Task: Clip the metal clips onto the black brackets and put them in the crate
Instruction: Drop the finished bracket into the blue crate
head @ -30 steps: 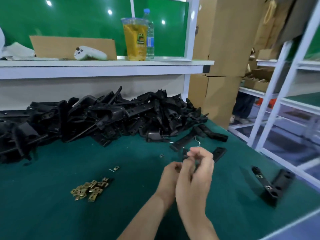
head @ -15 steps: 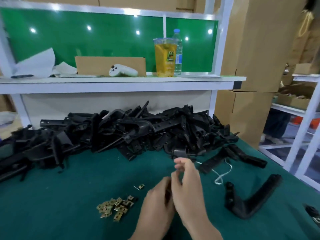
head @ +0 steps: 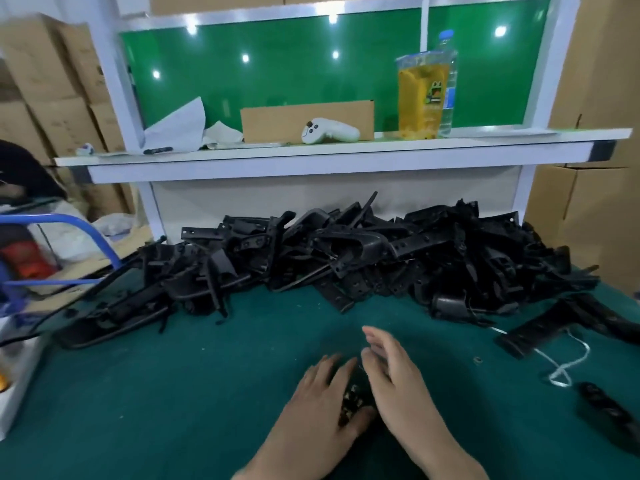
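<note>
A long heap of black brackets (head: 346, 258) lies along the back of the green table mat. The small pile of brass metal clips (head: 351, 401) shows between my two hands at the front of the mat, mostly covered by them. My left hand (head: 322, 407) lies low over the clips with fingers spread and the thumb beside them. My right hand (head: 394, 375) hovers just right of the clips, fingers apart and holding nothing. Loose brackets lie at the right (head: 540, 327) and at the far right edge (head: 609, 410). No crate is in view.
A white string (head: 561, 365) curls on the mat at the right. The shelf (head: 311, 161) above the heap carries a yellow drink pouch (head: 420, 95), a water bottle, a white controller (head: 329, 131) and cardboard. A blue cart handle (head: 69, 223) stands left of the table.
My hands were raised and pressed together around something small; now they are apart and down over the clip pile. The view has swung left, so the loose brackets sit further right.
</note>
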A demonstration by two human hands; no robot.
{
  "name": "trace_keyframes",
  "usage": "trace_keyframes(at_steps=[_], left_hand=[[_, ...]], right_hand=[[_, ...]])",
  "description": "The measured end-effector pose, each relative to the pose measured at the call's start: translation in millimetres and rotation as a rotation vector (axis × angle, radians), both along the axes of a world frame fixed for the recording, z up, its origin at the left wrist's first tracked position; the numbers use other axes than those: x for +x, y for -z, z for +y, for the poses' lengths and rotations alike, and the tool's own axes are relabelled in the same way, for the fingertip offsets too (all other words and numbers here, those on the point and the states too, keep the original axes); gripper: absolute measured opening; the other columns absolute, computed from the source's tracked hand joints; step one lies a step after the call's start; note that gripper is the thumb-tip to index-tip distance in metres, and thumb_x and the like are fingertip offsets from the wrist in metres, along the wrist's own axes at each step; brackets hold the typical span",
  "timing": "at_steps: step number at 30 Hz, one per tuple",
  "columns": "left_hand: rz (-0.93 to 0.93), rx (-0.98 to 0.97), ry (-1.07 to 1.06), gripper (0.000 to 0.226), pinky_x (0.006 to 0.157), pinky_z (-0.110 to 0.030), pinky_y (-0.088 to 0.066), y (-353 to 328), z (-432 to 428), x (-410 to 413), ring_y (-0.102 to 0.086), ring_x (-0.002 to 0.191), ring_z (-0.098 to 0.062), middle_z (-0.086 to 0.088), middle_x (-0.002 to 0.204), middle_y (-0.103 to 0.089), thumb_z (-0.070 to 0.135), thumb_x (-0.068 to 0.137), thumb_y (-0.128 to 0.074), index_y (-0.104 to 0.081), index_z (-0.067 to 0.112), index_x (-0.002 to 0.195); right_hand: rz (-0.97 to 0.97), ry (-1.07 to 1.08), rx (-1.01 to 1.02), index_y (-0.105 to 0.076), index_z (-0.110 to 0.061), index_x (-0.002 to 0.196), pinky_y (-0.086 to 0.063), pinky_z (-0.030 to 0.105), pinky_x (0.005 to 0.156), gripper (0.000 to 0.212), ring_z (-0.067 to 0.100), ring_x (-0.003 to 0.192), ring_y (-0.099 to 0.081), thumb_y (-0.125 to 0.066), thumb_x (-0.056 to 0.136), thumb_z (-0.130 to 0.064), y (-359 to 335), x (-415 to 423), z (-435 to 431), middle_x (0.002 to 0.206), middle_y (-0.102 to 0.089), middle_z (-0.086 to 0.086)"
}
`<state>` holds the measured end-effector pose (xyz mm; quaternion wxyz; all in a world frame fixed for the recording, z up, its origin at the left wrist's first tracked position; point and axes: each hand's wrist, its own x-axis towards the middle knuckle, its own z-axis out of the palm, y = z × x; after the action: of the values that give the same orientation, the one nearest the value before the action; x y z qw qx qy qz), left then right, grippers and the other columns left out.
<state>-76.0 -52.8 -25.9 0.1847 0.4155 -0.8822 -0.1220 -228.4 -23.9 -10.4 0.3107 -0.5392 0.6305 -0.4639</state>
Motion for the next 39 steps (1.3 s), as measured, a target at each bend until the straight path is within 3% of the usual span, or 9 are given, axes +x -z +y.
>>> trace_keyframes(at_steps=[8, 12, 15, 18, 20, 23, 29, 34, 39], left_hand=[[0.108, 0.018, 0.053, 0.058, 0.109, -0.018, -0.032, -1, 1, -2, -0.028, 0.143, 0.000, 0.021, 0.157, -0.022, 0.057, 0.096, -0.046, -0.024, 0.046, 0.149], [0.098, 0.018, 0.041, 0.051, 0.111, -0.022, -0.033, -6, 2, -4, -0.030, 0.142, -0.002, 0.020, 0.157, -0.028, 0.053, 0.099, -0.046, -0.031, 0.043, 0.147], [0.081, -0.014, 0.045, 0.044, 0.110, -0.021, -0.033, -9, 3, -8, -0.037, 0.138, -0.007, 0.016, 0.150, -0.041, 0.046, 0.102, -0.047, -0.045, 0.033, 0.144], [0.069, -0.003, 0.075, 0.037, 0.106, -0.025, -0.038, -10, 3, -10, -0.043, 0.132, -0.008, 0.016, 0.144, -0.047, 0.042, 0.103, -0.047, -0.053, 0.030, 0.138], [0.060, 0.010, 0.111, 0.033, 0.102, -0.030, -0.044, -10, 3, -11, -0.051, 0.125, -0.010, 0.016, 0.138, -0.050, 0.038, 0.104, -0.047, -0.057, 0.030, 0.134], [0.055, -0.008, 0.142, 0.030, 0.101, -0.032, -0.044, -10, 2, -14, -0.054, 0.118, -0.010, 0.016, 0.133, -0.055, 0.036, 0.105, -0.047, -0.061, 0.030, 0.131], [0.065, -0.091, 0.108, 0.031, 0.103, -0.030, -0.042, -10, -5, -20, -0.050, 0.115, -0.010, 0.010, 0.122, -0.057, 0.036, 0.104, -0.049, -0.063, 0.023, 0.130], [-0.056, -0.152, -0.059, 0.043, 0.104, -0.029, -0.033, -9, -12, -19, -0.045, 0.115, -0.013, 0.009, 0.123, -0.052, 0.054, 0.102, -0.041, -0.059, 0.029, 0.132], [-0.065, -0.146, -0.025, 0.038, 0.100, -0.024, -0.034, -11, -10, -19, -0.046, 0.110, -0.010, 0.012, 0.118, -0.054, 0.050, 0.104, -0.039, -0.062, 0.032, 0.127]], right_hand=[[-0.128, -0.039, -0.027, -0.048, -0.066, 0.116, -0.042, 0.016, 0.084, 0.023, -0.021, 0.108, -0.052, -0.046, 0.101, -0.048, -5, -1, 3, 0.120, -0.050, -0.044], [-0.130, 0.057, -0.077, -0.053, -0.059, 0.114, -0.043, 0.016, 0.084, 0.026, -0.015, 0.106, -0.056, -0.047, 0.102, -0.036, -6, -3, 2, 0.118, -0.058, -0.031], [0.110, 0.167, -0.133, -0.050, -0.050, 0.123, -0.041, 0.017, 0.088, 0.029, -0.011, 0.111, -0.049, -0.044, 0.103, -0.029, -4, -10, 3, 0.127, -0.054, -0.025], [0.514, 0.304, -0.098, -0.045, -0.033, 0.141, -0.038, 0.033, 0.106, 0.041, 0.011, 0.129, -0.041, -0.046, 0.102, -0.024, 0, -21, 1, 0.140, -0.050, -0.007], [0.724, 0.394, -0.009, -0.039, -0.025, 0.149, -0.021, 0.046, 0.121, 0.048, 0.025, 0.146, -0.027, -0.046, 0.101, -0.025, 0, -27, -1, 0.152, -0.042, 0.004], [0.841, 0.487, 0.077, -0.031, -0.022, 0.154, -0.003, 0.054, 0.123, 0.056, 0.033, 0.153, -0.004, -0.047, 0.101, -0.030, -2, -39, -5, 0.162, -0.023, 0.012], [0.950, 0.618, 0.258, -0.022, -0.021, 0.157, 0.001, 0.060, 0.120, 0.064, 0.042, 0.151, 0.007, -0.047, 0.101, -0.039, -7, -76, -14, 0.166, 0.000, 0.020], [0.854, 0.592, 0.394, -0.027, -0.019, 0.155, -0.003, 0.062, 0.120, 0.059, 0.041, 0.149, -0.013, -0.042, 0.102, -0.039, -7, -84, -17, 0.161, -0.025, 0.018], [0.829, 0.632, 0.285, -0.048, -0.018, 0.142, -0.026, 0.052, 0.113, 0.043, 0.038, 0.126, -0.045, -0.048, 0.100, -0.028, -7, -81, -13, 0.134, -0.055, 0.014]])
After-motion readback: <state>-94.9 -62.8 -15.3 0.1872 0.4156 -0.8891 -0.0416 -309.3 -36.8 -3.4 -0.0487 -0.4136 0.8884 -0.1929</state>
